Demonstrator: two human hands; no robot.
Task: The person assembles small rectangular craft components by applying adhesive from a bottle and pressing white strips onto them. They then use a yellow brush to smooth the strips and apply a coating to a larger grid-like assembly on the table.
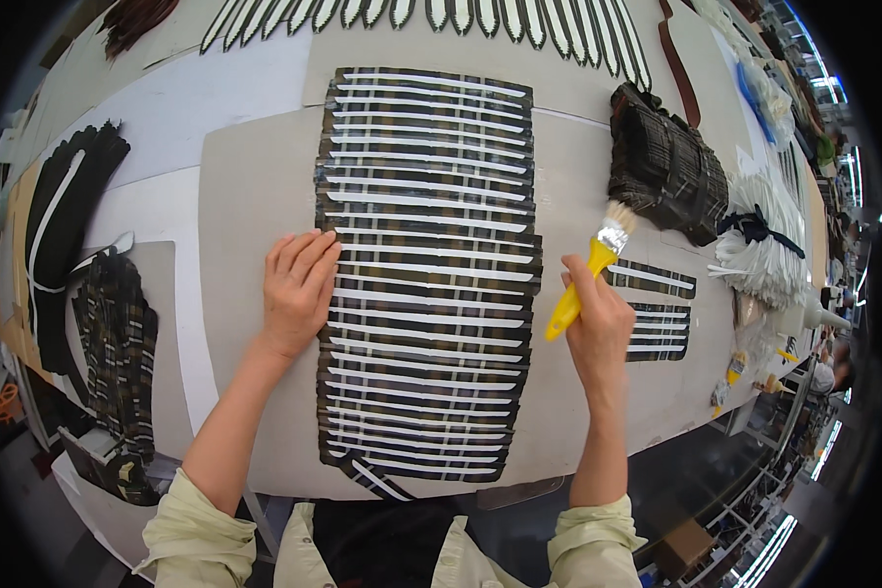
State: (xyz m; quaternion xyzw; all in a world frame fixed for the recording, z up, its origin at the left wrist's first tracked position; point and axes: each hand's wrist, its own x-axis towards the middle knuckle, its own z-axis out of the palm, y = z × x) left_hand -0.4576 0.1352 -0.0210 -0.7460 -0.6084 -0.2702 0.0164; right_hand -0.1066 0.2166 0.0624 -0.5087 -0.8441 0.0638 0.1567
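Note:
A tall column of dark plaid strips, each with a narrow white strip along it, lies in front of me. My left hand rests at the column's left edge, its fingers stretched out and the fingertips touching the strip ends. To the right of the column, my right hand grips a yellow-handled paintbrush. Its pale bristles point up and away from me, apart from the column. One short plaid strip lies askew at the column's near end.
Smaller plaid pieces lie right of my right hand. Beyond them are a dark plaid bundle and tied white strips. Dark strips and a plaid stack lie left. Pointed white pieces with dark edges line the far side.

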